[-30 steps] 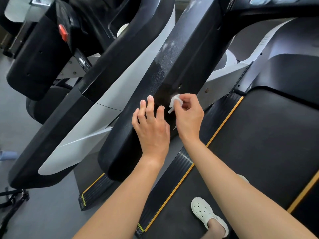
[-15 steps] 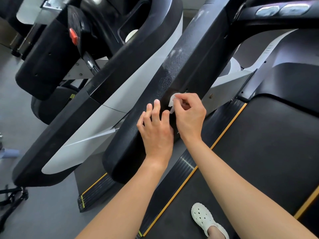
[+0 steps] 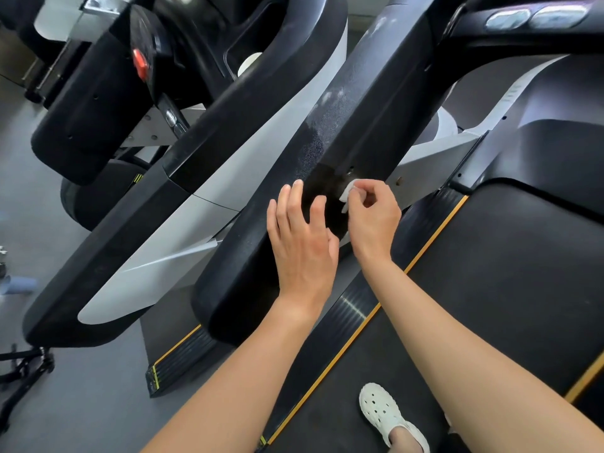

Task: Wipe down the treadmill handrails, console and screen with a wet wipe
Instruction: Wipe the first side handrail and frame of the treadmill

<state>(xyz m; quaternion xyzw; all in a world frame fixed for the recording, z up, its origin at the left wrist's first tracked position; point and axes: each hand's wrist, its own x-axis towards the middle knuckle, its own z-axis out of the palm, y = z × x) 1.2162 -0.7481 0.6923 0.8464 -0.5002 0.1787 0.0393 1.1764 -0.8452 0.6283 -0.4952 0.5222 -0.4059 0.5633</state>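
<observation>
Pinching wet wipe (image 3: 347,193) against handrail (image 3: 242,263), right hand (image 3: 372,223); left hand (image 3: 302,240) fingers (image 3: 292,204) straight, flat on handrail.

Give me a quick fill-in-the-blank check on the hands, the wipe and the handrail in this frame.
1. The right hand pinches a small white ____ against the black handrail.
2. The left hand holds ____; its fingers lie straight on the same handrail.
3. The clog standing on the treadmill belt is ____ in colour.

Missing words: wet wipe; nothing; white.
</observation>
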